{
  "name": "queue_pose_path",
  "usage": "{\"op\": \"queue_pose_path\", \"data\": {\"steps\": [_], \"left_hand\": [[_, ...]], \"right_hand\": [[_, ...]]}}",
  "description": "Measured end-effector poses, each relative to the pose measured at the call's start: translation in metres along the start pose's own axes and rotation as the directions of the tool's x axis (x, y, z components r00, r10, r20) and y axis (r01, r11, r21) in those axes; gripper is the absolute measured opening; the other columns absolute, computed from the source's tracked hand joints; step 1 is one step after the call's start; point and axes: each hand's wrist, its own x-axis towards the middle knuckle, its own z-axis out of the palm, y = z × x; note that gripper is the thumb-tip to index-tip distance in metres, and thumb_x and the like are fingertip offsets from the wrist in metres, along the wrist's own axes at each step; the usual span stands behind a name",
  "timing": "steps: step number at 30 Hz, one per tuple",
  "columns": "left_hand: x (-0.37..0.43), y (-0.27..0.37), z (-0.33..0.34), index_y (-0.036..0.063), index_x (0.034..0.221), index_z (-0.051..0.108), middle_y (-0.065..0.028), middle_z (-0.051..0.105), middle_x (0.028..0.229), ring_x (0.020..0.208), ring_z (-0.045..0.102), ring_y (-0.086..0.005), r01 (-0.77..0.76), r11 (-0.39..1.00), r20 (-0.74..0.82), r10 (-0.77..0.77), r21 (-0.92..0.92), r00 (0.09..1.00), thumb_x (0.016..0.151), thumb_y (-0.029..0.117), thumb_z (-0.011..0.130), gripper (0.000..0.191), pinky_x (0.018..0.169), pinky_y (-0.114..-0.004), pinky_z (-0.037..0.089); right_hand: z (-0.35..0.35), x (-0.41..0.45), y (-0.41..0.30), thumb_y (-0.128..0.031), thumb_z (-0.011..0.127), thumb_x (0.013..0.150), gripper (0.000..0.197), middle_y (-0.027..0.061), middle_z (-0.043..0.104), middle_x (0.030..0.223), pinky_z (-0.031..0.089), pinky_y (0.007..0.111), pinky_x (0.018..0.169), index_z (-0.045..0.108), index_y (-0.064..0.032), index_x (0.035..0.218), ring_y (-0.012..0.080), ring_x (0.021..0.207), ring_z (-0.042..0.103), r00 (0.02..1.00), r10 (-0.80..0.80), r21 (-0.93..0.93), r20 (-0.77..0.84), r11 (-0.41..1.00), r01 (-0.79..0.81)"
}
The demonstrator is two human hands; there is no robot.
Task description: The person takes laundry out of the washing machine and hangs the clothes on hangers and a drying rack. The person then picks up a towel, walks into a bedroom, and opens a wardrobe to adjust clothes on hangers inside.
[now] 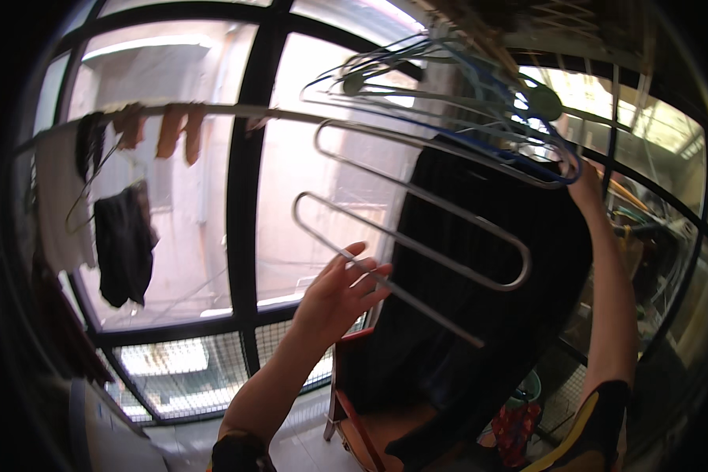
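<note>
A silver metal multi-bar trouser hanger [448, 203] with several looped bars slants across the middle of the view. Behind its bars hangs a long black garment [484, 318], its lower end reaching down over a chair. My left hand [342, 289] is beside the garment's left edge, fingers apart, with the lowest bar crossing in front of them. Whether the fingers touch that bar is unclear. At the garment's upper right corner is my right hand [585, 186], against the hanger ends; its fingers are mostly hidden there.
Blue and pale hangers [413, 97] crowd together overhead. A horizontal rail [224, 110] carries socks [174, 133], a dark cloth [125, 242] and a pale cloth [65, 200] at left. Black-framed windows [245, 189] stand behind. Below are a wooden chair [354, 407] and a red patterned cloth [513, 428].
</note>
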Motion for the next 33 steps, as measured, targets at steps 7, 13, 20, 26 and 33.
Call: {"op": "queue_pose_path", "data": {"steps": [7, 13, 20, 26, 33], "left_hand": [[-0.077, -0.033, 0.024, 0.0108, 0.144, 0.026, -0.0188, 0.051, 0.13, 0.121, 0.05, -0.0291, 0.096, 0.994, -0.214, -0.083, 0.05, 0.973, 0.099, 0.029, 0.046, 0.053, 0.1, -0.044, 0.045], [-0.214, -0.031, 0.022, 0.0042, 0.129, 0.045, -0.0084, 0.063, 0.098, 0.095, 0.063, -0.0192, 0.248, 0.947, -0.546, -0.101, 0.203, 0.832, 0.096, 0.018, 0.051, 0.036, 0.086, -0.035, 0.052], [-0.364, 0.012, 0.042, 0.0062, 0.109, 0.056, -0.0025, 0.061, 0.088, 0.083, 0.061, -0.0148, 0.075, 0.96, -0.857, 0.203, 0.269, 0.473, 0.093, 0.013, 0.054, 0.018, 0.079, -0.031, 0.052], [-0.449, 0.051, 0.048, 0.0055, 0.107, 0.056, -0.0038, 0.061, 0.086, 0.078, 0.06, -0.0144, -0.134, 0.948, -0.878, 0.318, 0.289, 0.357, 0.092, 0.009, 0.053, 0.016, 0.076, -0.031, 0.053], [-0.54, 0.14, 0.059, 0.0053, 0.102, 0.059, -0.0045, 0.062, 0.082, 0.076, 0.061, -0.0155, -0.174, 0.919, -0.905, 0.383, 0.354, 0.186, 0.091, 0.006, 0.053, 0.013, 0.073, -0.033, 0.054]], "right_hand": [[-0.013, -0.068, -0.006, -0.015, 0.048, 0.099, 0.031, 0.0073, 0.056, 0.126, 0.045, 0.035, 0.097, 0.054, -0.0109, 0.129, 0.0238, 0.118, 0.053, 0.831, -0.438, -0.139, -0.343, 0.899, 0.416], [0.014, -0.272, -0.058, -0.011, 0.041, 0.099, 0.026, 0.01, 0.059, 0.117, 0.049, 0.033, 0.092, 0.058, -0.0042, 0.118, 0.021, 0.107, 0.058, 0.992, 0.112, 0.668, 0.061, 0.734, -0.124], [0.027, -0.476, -0.22, 0.004, 0.047, 0.085, 0.018, 0.0032, 0.062, 0.081, 0.046, 0.021, 0.06, 0.064, -0.0029, 0.088, 0.0091, 0.066, 0.055, 0.631, 0.053, 0.599, 0.774, 0.258, -0.758], [-0.016, -0.547, -0.345, 0.003, 0.055, 0.084, 0.017, 0.0063, 0.066, 0.08, 0.047, 0.021, 0.059, 0.065, 0.0044, 0.097, 0.0103, 0.067, 0.061, 0.378, -0.468, 0.482, 0.799, 0.121, -0.868], [-0.023, -0.537, -0.462, 0.002, 0.056, 0.084, 0.019, 0.0115, 0.067, 0.082, 0.051, 0.024, 0.066, 0.066, 0.0069, 0.1, 0.0148, 0.072, 0.063, 0.261, -0.519, 0.44, 0.814, 0.256, -0.861]]}}
